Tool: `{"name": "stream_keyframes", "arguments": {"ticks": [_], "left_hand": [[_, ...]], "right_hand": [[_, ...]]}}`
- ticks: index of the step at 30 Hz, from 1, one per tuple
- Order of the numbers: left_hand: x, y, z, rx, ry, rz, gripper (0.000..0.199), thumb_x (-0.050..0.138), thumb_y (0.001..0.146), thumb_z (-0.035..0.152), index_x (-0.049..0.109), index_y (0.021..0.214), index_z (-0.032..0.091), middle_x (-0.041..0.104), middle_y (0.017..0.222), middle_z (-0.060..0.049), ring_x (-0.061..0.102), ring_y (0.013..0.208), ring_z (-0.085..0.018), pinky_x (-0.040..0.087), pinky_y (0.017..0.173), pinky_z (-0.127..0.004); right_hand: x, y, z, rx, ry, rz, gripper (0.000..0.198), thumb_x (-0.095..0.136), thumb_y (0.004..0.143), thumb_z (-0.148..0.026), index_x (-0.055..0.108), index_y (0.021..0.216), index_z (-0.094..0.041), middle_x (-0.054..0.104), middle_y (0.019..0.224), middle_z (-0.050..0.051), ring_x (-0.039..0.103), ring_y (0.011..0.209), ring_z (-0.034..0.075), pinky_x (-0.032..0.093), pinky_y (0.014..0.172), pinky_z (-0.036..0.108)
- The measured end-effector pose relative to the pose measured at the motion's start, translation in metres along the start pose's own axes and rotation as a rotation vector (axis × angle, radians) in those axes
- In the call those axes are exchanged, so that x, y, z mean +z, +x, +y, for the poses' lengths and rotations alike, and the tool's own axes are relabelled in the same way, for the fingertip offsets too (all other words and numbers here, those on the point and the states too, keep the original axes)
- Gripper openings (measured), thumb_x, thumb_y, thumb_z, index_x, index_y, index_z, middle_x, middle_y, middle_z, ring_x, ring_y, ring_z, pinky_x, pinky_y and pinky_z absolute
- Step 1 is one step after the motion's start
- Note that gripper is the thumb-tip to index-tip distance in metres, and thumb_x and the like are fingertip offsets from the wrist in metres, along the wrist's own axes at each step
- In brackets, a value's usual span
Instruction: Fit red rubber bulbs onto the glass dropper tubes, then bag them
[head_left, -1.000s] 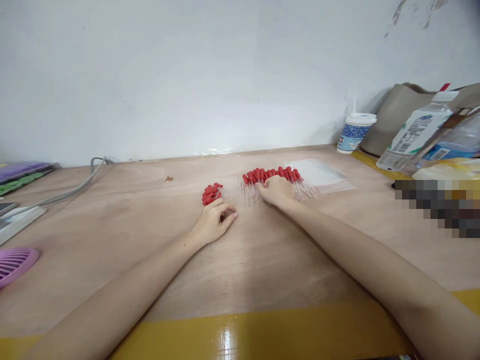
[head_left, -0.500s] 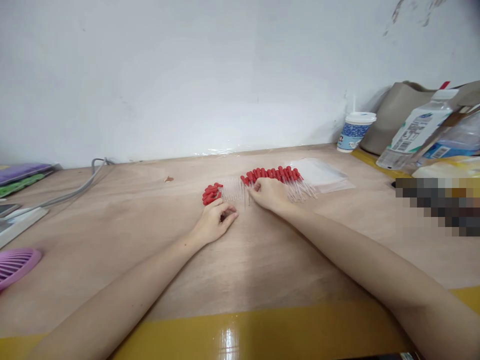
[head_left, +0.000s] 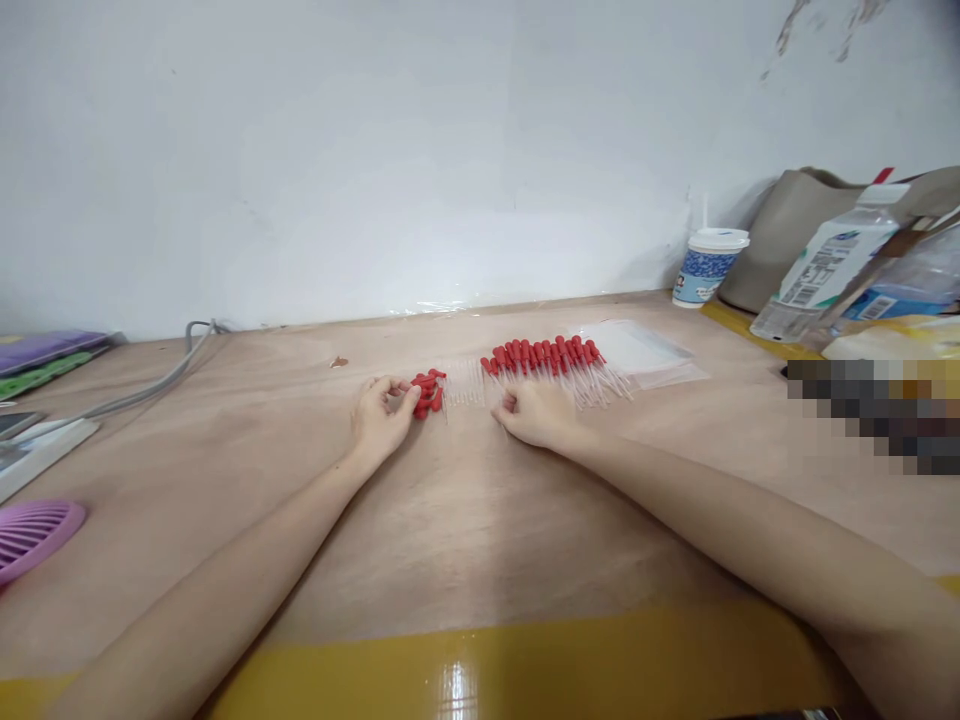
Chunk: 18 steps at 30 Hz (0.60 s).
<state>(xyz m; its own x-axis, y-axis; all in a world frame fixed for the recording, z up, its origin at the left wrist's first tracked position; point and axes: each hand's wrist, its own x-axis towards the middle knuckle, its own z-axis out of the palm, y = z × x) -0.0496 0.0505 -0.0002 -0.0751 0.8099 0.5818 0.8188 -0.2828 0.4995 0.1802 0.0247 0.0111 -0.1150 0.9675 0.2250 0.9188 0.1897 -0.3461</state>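
My left hand (head_left: 384,413) is at the left pile of red rubber bulbs (head_left: 429,393), with its thumb and forefinger closed in a pinch on a bulb at the pile's edge. Just right of the pile lies a row of thin clear dropper tubes (head_left: 465,382). My right hand (head_left: 541,413) rests on the table, fingers pinched on a thin clear tube; its tip shows below them. Behind that hand is a row of droppers (head_left: 555,355), red bulbs fitted on clear tubes that point toward me. The hand covers part of this row.
Clear plastic bags (head_left: 637,350) lie behind the droppers. A paper cup (head_left: 711,268), a plastic bottle (head_left: 832,260) and a grey-brown bag (head_left: 780,230) stand at the back right. At left are a grey cable (head_left: 157,382) and a pink slatted object (head_left: 37,535).
My left hand has moved left, from in front of the clear tubes to the loose red bulbs. My right hand has drawn slightly toward me, away from the row of droppers.
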Motion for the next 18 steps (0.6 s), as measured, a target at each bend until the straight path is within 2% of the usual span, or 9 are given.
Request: {"name": "stream_keyframes", "arguments": {"ticks": [4,7,13,18], "left_hand": [[-0.008,0.028,-0.002,-0.018,0.031,-0.147,0.025,0.055,0.072,0.041,0.064,0.079,0.019,0.061,0.082,-0.004,0.051,0.074,-0.017,0.04,0.061,-0.027],[-0.011,0.052,0.003,0.084,0.035,-0.374,0.027,0.055,0.072,0.041,0.065,0.083,0.019,0.064,0.085,-0.004,0.054,0.078,-0.018,0.042,0.065,-0.027],[0.0,0.093,0.019,0.395,0.275,-0.699,0.029,0.052,0.073,0.038,0.066,0.089,0.019,0.06,0.097,-0.006,0.056,0.082,-0.02,0.043,0.074,-0.029],[0.012,0.111,0.023,0.496,0.365,-0.858,0.026,0.053,0.07,0.034,0.067,0.088,0.021,0.06,0.095,-0.005,0.056,0.081,-0.018,0.042,0.07,-0.025]], "right_hand": [[-0.012,-0.022,0.016,-0.129,0.112,-0.106,0.017,0.058,0.071,-0.037,0.058,0.068,-0.02,0.061,0.069,0.001,0.051,0.062,0.013,0.028,0.051,0.023],[-0.014,-0.031,0.028,-0.198,0.194,-0.121,0.017,0.061,0.07,-0.034,0.057,0.076,-0.019,0.058,0.067,-0.001,0.047,0.058,0.01,0.028,0.051,0.021],[-0.006,-0.034,0.033,-0.123,0.22,-0.093,0.022,0.061,0.07,-0.039,0.057,0.076,-0.019,0.057,0.07,0.0,0.047,0.06,0.011,0.028,0.051,0.022],[-0.008,-0.034,0.029,-0.121,0.176,-0.118,0.02,0.058,0.073,-0.038,0.056,0.075,-0.019,0.059,0.073,0.001,0.048,0.063,0.012,0.028,0.052,0.023]]}}
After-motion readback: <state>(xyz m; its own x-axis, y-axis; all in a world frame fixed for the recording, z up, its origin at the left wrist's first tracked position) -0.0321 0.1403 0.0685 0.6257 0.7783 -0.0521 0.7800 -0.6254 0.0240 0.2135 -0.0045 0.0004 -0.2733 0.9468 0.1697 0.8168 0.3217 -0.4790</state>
